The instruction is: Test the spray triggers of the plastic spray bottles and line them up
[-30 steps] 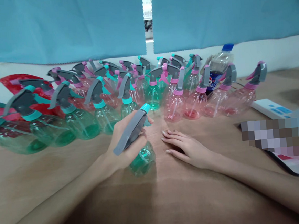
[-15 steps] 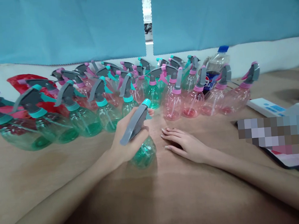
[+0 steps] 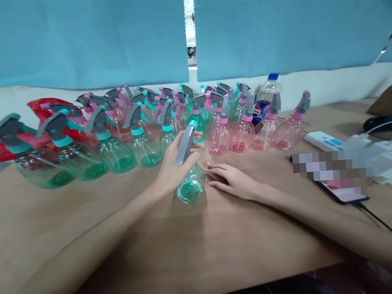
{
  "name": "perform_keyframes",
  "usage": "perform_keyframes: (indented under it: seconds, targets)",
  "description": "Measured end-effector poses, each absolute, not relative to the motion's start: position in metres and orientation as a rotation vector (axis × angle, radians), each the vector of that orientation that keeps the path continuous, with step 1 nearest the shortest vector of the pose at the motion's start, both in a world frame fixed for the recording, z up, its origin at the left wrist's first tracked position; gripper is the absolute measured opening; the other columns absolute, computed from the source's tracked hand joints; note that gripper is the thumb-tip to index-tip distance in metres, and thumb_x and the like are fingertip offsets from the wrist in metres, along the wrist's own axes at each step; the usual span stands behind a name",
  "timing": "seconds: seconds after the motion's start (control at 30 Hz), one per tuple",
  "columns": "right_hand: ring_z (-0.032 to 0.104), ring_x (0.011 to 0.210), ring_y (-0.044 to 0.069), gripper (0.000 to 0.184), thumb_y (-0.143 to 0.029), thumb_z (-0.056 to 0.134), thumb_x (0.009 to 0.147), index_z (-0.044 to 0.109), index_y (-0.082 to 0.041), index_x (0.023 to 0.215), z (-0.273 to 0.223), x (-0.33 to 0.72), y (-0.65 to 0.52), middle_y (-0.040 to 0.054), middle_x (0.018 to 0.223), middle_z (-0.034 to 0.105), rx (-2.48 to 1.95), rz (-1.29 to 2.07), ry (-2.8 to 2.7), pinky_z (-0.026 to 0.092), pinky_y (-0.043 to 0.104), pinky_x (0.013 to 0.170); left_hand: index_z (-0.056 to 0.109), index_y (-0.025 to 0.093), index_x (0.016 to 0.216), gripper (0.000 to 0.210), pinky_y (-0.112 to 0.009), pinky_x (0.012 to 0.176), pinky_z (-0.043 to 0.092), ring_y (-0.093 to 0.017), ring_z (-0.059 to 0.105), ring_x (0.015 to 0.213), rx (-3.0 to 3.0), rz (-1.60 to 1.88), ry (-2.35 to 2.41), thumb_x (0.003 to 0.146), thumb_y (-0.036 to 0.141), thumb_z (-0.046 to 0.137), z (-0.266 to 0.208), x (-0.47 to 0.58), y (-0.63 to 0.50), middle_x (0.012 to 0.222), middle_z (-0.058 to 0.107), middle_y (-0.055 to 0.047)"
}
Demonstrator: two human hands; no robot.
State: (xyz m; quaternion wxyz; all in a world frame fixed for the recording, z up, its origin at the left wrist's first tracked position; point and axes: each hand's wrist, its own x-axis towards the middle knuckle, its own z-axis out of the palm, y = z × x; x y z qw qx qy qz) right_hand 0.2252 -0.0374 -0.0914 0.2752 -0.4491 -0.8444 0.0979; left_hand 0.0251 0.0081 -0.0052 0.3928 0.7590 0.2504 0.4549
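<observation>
A green spray bottle [image 3: 190,189] with a grey and teal trigger head is gripped round its neck by my left hand [image 3: 175,160]. The bottle tilts, its base showing toward me. Close to its right side, my right hand [image 3: 234,180] lies on the table with fingers stretched out and nothing in them. Beyond my left hand is a row of green spray bottles [image 3: 117,153] with teal collars. Pink spray bottles [image 3: 219,138] with pink collars stand in front of my right hand, and several mixed ones crowd behind.
A dark soda bottle [image 3: 260,108] with a blue cap stands behind the pink bottles. Red plastic [image 3: 44,116] lies at the left. On the right are a phone [image 3: 351,194] with a cable and a white power strip [image 3: 324,142] with plugs. Blue cloth [image 3: 79,38] hangs behind.
The view has shifted, now showing the table's front edge and more on the right. The held bottle has tipped so its base faces me more. My right hand stays flat beside it.
</observation>
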Motion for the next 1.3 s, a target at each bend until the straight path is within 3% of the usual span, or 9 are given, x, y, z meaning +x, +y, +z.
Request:
perform_keyframes:
  seconds: [0.23, 0.47, 0.57, 0.77, 0.97, 1.07, 1.3]
  targets:
    - [0.055, 0.123, 0.026, 0.052, -0.039, 0.060, 0.090, 0.045, -0.024, 0.137, -0.073, 0.227, -0.056, 0.0110, 0.138, 0.054, -1.147, 0.533, -2.077, 0.049, 0.047, 0.100, 0.054, 0.020, 0.118, 0.036, -0.035, 0.083, 0.053, -0.020, 0.063, 0.102, 1.947, 1.150, 0.644, 0.082, 0.021, 0.062, -0.005, 0.022, 0.008, 0.123, 0.059, -0.009]
    - [0.047, 0.131, 0.029, 0.078, -0.050, 0.070, 0.079, 0.032, -0.024, 0.142, -0.051, 0.199, -0.077, 0.0128, 0.144, 0.047, -1.059, 0.546, -1.999, 0.041, 0.050, 0.107, 0.047, 0.021, 0.129, 0.053, -0.038, 0.087, 0.054, -0.023, 0.062, 0.106, 2.075, 1.107, 0.693, 0.081, 0.025, 0.067, -0.009, 0.022, 0.006, 0.127, 0.056, -0.011]
    - [0.049, 0.128, 0.029, 0.087, -0.051, 0.072, 0.077, 0.024, -0.024, 0.144, -0.050, 0.178, -0.072, 0.0141, 0.144, 0.045, -0.995, 0.546, -1.870, 0.044, 0.048, 0.105, 0.044, 0.020, 0.133, 0.056, -0.044, 0.091, 0.052, -0.025, 0.062, 0.109, 2.111, 1.104, 0.711, 0.082, 0.031, 0.067, -0.009, 0.025, 0.006, 0.127, 0.056, -0.012]
    - [0.044, 0.130, 0.032, 0.080, -0.049, 0.076, 0.073, 0.033, -0.025, 0.136, -0.053, 0.153, -0.055, 0.0136, 0.138, 0.047, -1.017, 0.440, -1.804, 0.041, 0.053, 0.104, 0.039, 0.024, 0.139, 0.062, -0.049, 0.104, 0.043, -0.028, 0.056, 0.120, 2.166, 1.080, 0.769, 0.084, 0.039, 0.064, -0.008, 0.020, 0.004, 0.134, 0.055, -0.012]
    - [0.052, 0.121, 0.030, 0.061, -0.040, 0.069, 0.080, 0.040, -0.021, 0.130, -0.055, 0.159, -0.039, 0.0139, 0.131, 0.054, -1.106, 0.415, -1.825, 0.045, 0.051, 0.098, 0.025, 0.023, 0.148, 0.075, -0.053, 0.114, 0.029, -0.031, 0.034, 0.139, 2.203, 0.971, 0.864, 0.086, 0.047, 0.060, -0.041, -0.011, 0.000, 0.151, 0.035, -0.013]
    - [0.052, 0.117, 0.033, 0.065, -0.051, 0.071, 0.076, 0.044, -0.018, 0.126, -0.055, 0.169, -0.021, 0.0166, 0.125, 0.056, -1.243, 0.258, -1.819, 0.045, 0.053, 0.095, 0.016, 0.022, 0.150, 0.078, -0.053, 0.113, 0.031, -0.030, 0.033, 0.140, 2.120, 0.894, 0.987, 0.088, 0.047, 0.057, -0.060, -0.027, -0.003, 0.153, 0.031, -0.015]
    - [0.052, 0.110, 0.036, 0.065, -0.067, 0.049, 0.084, 0.052, -0.011, 0.117, -0.048, 0.177, 0.017, 0.0205, 0.115, 0.058, -1.532, -0.122, -1.809, 0.049, 0.052, 0.086, 0.030, 0.024, 0.142, 0.059, -0.046, 0.111, 0.037, -0.023, 0.044, 0.132, 2.132, 0.805, 1.065, 0.090, 0.034, 0.057, -0.069, -0.031, 0.002, 0.145, 0.043, -0.009]
